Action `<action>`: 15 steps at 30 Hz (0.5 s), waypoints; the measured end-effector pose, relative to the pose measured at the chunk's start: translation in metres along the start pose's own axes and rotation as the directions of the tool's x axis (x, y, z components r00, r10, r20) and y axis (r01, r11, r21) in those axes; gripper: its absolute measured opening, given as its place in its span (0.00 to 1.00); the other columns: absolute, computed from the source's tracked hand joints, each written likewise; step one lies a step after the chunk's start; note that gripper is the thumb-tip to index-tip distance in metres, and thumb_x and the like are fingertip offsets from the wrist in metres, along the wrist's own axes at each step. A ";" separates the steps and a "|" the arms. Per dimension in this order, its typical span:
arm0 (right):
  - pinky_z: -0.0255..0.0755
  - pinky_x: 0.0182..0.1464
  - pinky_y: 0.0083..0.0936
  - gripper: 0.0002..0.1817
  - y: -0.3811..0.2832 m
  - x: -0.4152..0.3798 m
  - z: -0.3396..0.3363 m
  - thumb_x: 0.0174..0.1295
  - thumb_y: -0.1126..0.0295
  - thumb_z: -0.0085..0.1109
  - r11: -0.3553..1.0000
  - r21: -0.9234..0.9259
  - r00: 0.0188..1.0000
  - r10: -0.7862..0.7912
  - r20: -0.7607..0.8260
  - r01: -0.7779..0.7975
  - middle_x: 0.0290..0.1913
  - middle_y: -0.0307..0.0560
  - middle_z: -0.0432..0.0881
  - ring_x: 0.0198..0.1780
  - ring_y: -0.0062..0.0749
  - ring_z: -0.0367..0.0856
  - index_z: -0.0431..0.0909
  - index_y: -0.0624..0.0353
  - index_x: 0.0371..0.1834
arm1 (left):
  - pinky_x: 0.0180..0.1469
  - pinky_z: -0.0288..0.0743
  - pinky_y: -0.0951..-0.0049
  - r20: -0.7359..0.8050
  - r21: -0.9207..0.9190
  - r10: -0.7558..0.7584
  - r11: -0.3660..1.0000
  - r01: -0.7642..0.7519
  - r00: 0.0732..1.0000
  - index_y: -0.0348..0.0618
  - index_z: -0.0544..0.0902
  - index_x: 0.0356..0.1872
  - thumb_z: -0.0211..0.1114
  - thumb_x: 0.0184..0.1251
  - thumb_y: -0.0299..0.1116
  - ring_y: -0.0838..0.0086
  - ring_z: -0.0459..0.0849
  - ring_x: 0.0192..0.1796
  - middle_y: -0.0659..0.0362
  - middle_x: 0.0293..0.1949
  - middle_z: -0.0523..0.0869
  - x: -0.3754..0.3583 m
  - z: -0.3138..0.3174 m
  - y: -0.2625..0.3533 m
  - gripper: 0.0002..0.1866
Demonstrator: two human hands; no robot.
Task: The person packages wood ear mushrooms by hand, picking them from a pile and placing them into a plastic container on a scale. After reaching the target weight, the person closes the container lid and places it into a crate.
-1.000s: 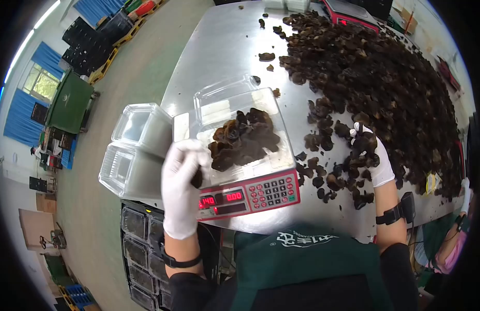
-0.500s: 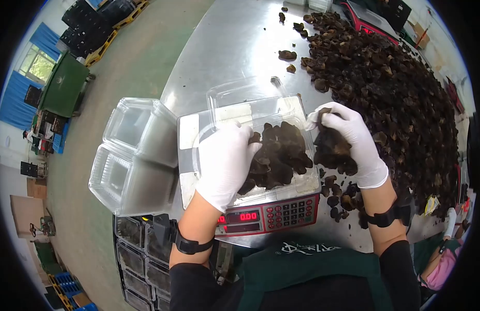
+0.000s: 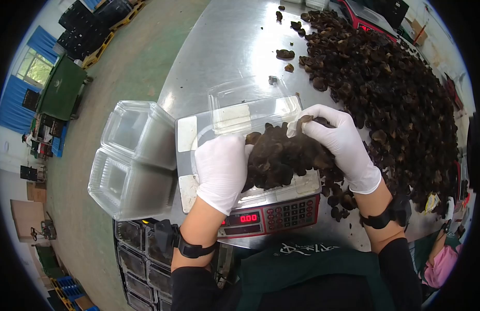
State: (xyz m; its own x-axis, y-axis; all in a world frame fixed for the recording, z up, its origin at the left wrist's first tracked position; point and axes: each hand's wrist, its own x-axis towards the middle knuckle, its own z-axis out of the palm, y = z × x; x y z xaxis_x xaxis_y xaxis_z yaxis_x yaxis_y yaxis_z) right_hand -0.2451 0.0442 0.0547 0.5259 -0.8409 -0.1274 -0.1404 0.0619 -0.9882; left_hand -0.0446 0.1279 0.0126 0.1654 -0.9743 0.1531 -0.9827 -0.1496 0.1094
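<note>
On the scale's plate [image 3: 187, 194] lies a clear plastic container with its lid [image 3: 232, 103] opened away from me. Dark brown fungus pieces [image 3: 271, 160] fill the container. My left hand [image 3: 222, 168], in a white glove, is closed at the left side of these pieces, its fingertips partly hidden. In its white glove, my right hand [image 3: 336, 142] pinches a clump of dark fungus [image 3: 315, 150] over the container's right side. The red scale display [image 3: 248, 218] reads 0.00.
Stacked clear containers [image 3: 139, 132] stand left of the scale. A large fungus heap [image 3: 390, 98] covers the table's right side. A second red scale [image 3: 372, 28] is at the back. Black crates [image 3: 134, 259] sit below at left. Another person's pink-clothed arm [image 3: 441, 264] shows at lower right.
My right hand has moved left with its clump, from beside the scale to over the container. My left hand has shifted slightly down and its fingers look more curled.
</note>
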 end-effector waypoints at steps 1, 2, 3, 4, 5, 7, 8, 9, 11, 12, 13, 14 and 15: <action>0.71 0.43 0.15 0.09 -0.001 0.000 0.001 0.66 0.70 0.62 1.000 0.001 1.000 -0.002 0.000 0.002 0.35 0.34 0.83 0.38 0.12 0.75 0.84 0.65 0.43 | 0.34 0.77 0.61 -0.038 -0.022 0.021 1.000 -0.022 0.999 0.50 0.90 0.33 0.72 0.58 0.39 0.58 0.86 0.29 0.53 0.23 0.85 0.000 0.002 0.001 0.07; 0.71 0.44 0.16 0.09 -0.001 0.000 0.002 0.66 0.71 0.62 0.997 -0.032 0.998 -0.067 0.009 0.067 0.35 0.35 0.83 0.39 0.13 0.76 0.84 0.66 0.43 | 0.34 0.77 0.61 -0.038 -0.020 0.022 1.000 -0.022 0.999 0.50 0.90 0.33 0.72 0.58 0.39 0.58 0.86 0.29 0.53 0.23 0.85 0.001 0.004 0.000 0.07; 0.72 0.45 0.17 0.09 -0.002 0.000 0.003 0.66 0.71 0.62 0.989 -0.066 0.991 -0.131 0.019 0.132 0.36 0.36 0.84 0.40 0.14 0.77 0.84 0.66 0.43 | 0.33 0.77 0.60 -0.068 -0.049 0.021 0.999 -0.024 0.997 0.51 0.90 0.33 0.73 0.57 0.39 0.57 0.86 0.29 0.53 0.22 0.85 0.001 0.007 0.001 0.06; 0.73 0.47 0.18 0.08 -0.003 0.000 0.005 0.65 0.73 0.62 0.987 -0.058 0.988 -0.152 0.021 0.153 0.38 0.39 0.85 0.41 0.16 0.78 0.84 0.67 0.43 | 0.32 0.77 0.60 -0.096 -0.078 0.020 0.997 -0.028 0.995 0.51 0.90 0.33 0.73 0.57 0.39 0.57 0.86 0.28 0.54 0.22 0.84 0.001 0.008 0.001 0.06; 0.73 0.47 0.18 0.08 -0.004 0.000 0.007 0.65 0.73 0.62 0.987 -0.057 0.988 -0.151 0.019 0.152 0.38 0.39 0.85 0.41 0.16 0.78 0.84 0.67 0.43 | 0.32 0.77 0.60 -0.094 -0.078 0.023 0.997 -0.030 0.995 0.51 0.90 0.33 0.73 0.57 0.39 0.57 0.86 0.28 0.54 0.22 0.84 0.002 0.009 0.002 0.06; 0.73 0.48 0.18 0.07 -0.006 0.001 0.012 0.65 0.74 0.62 0.970 -0.054 0.972 -0.234 0.022 0.235 0.37 0.39 0.85 0.41 0.17 0.79 0.84 0.66 0.42 | 0.32 0.77 0.59 -0.112 -0.101 0.017 0.994 -0.029 0.994 0.52 0.91 0.33 0.72 0.58 0.38 0.57 0.86 0.28 0.53 0.21 0.84 0.006 0.008 0.001 0.06; 0.75 0.47 0.19 0.06 -0.004 0.001 0.017 0.64 0.76 0.62 0.968 -0.034 0.969 -0.247 0.006 0.247 0.37 0.41 0.85 0.40 0.18 0.81 0.84 0.66 0.42 | 0.32 0.77 0.59 -0.114 -0.102 0.015 0.994 -0.027 0.993 0.52 0.91 0.33 0.72 0.58 0.38 0.57 0.86 0.28 0.53 0.21 0.84 0.007 0.009 0.002 0.06; 0.75 0.47 0.19 0.06 -0.002 0.002 0.023 0.64 0.76 0.62 0.968 -0.035 0.968 -0.250 0.009 0.250 0.37 0.41 0.85 0.40 0.18 0.81 0.84 0.66 0.42 | 0.31 0.77 0.61 -0.140 -0.074 0.044 0.996 -0.055 0.989 0.52 0.90 0.33 0.72 0.59 0.37 0.58 0.86 0.28 0.54 0.22 0.85 0.007 0.008 0.002 0.05; 0.77 0.46 0.21 0.07 0.005 0.005 0.031 0.63 0.77 0.63 0.914 -0.069 0.917 -0.400 0.004 0.399 0.37 0.43 0.86 0.39 0.20 0.83 0.84 0.65 0.42 | 0.31 0.77 0.62 -0.177 -0.039 0.068 0.996 -0.077 0.982 0.52 0.90 0.33 0.72 0.59 0.35 0.59 0.86 0.28 0.54 0.23 0.85 0.006 0.004 0.002 0.04; 0.78 0.45 0.24 0.07 0.011 0.010 0.032 0.61 0.78 0.63 0.804 -0.186 0.822 -0.568 0.041 0.565 0.37 0.45 0.86 0.38 0.28 0.86 0.84 0.62 0.42 | 0.30 0.76 0.63 -0.312 -0.101 0.052 0.991 -0.088 0.949 0.52 0.90 0.34 0.72 0.58 0.33 0.60 0.85 0.27 0.55 0.24 0.85 0.001 0.000 0.000 0.04; 0.78 0.44 0.25 0.07 0.017 0.014 0.036 0.57 0.78 0.66 0.713 -0.257 0.748 -0.660 0.067 0.652 0.36 0.45 0.85 0.38 0.34 0.85 0.85 0.59 0.38 | 0.29 0.76 0.65 -0.436 -0.157 0.030 0.982 -0.109 0.899 0.52 0.89 0.34 0.73 0.57 0.31 0.61 0.85 0.26 0.55 0.25 0.85 -0.004 -0.004 -0.004 0.05; 0.78 0.47 0.27 0.06 0.021 0.015 0.039 0.55 0.78 0.66 0.637 -0.386 0.731 -0.662 0.169 0.667 0.37 0.46 0.85 0.40 0.36 0.83 0.83 0.60 0.37 | 0.27 0.74 0.68 -0.517 -0.122 0.072 0.980 -0.156 0.853 0.53 0.89 0.35 0.75 0.53 0.27 0.64 0.81 0.23 0.59 0.23 0.83 -0.008 -0.006 -0.010 0.09; 0.77 0.50 0.29 0.06 0.025 0.014 0.041 0.54 0.79 0.66 0.539 -0.501 0.715 -0.645 0.270 0.677 0.39 0.48 0.84 0.43 0.38 0.82 0.82 0.61 0.35 | 0.27 0.74 0.68 -0.523 -0.108 0.073 0.983 -0.151 0.849 0.53 0.89 0.35 0.75 0.53 0.27 0.64 0.81 0.23 0.59 0.23 0.83 -0.013 -0.009 -0.015 0.09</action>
State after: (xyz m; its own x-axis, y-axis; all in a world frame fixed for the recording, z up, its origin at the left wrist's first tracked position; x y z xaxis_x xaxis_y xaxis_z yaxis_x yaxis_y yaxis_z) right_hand -0.2072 0.0557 0.0243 0.6931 -0.4955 0.5235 -0.1404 -0.8051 -0.5762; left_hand -0.0310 0.1442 0.0177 0.1126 -0.7499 0.6519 -0.9815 0.0185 0.1908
